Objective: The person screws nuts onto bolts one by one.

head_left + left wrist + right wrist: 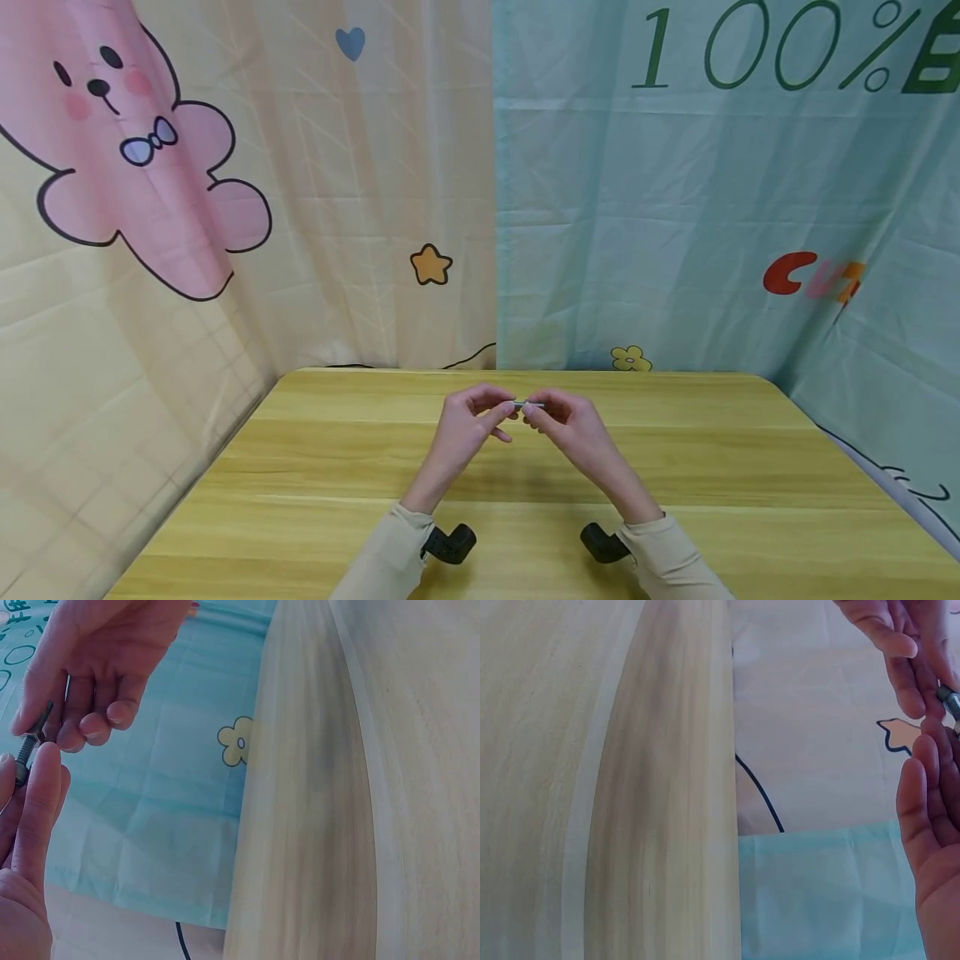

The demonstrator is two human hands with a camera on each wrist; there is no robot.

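A small metal bolt (25, 752) with a threaded shank is held above the table between both hands. My left hand (467, 423) pinches its thicker end between thumb and fingers. From the other side, my right hand (576, 427) pinches a nut (34, 737) on the shank with thumb and index finger. In the head view the bolt (528, 404) lies about level, and the fingertips of the two hands almost meet. The right wrist view shows only the bolt's thick grey end (948, 697) at the frame edge; fingers hide the rest.
The hands are over a wooden table (337, 467). Behind its far edge hang a beige curtain (360, 208) and a blue-green curtain (637, 208) with printed figures. Black wrist camera mounts (452, 544) jut inward from both sleeves.
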